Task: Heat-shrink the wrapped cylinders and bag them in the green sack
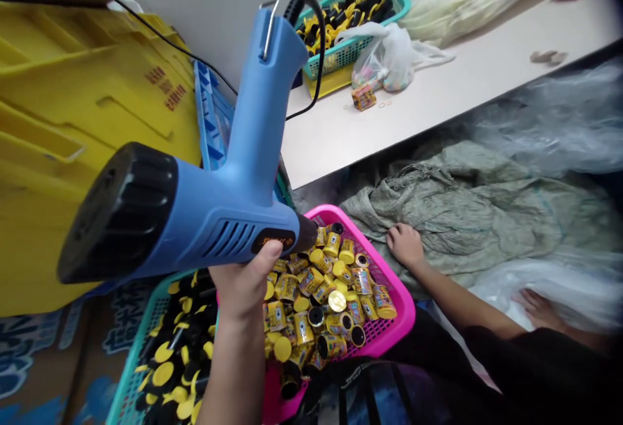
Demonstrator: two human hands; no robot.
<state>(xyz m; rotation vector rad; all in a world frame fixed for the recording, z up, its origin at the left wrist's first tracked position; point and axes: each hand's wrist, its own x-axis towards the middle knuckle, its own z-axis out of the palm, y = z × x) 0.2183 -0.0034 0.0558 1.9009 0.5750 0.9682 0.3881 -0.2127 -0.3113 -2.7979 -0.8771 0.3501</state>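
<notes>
My left hand is closed around the body of a blue heat gun, held up close to the camera. The gun's black rear end points left, and its handle and black cord rise toward the top of the view. The nozzle end sits over a pink basket full of small yellow-labelled bottles. My right hand rests just beyond the basket's far rim, its fingers curled down into a grey-green woven sack.
A teal basket of black and yellow caps sits left of the pink one. A white table holds another teal basket, a plastic bag and one small bottle. Yellow folded boards stand at left. What looks like a bare foot lies at lower right.
</notes>
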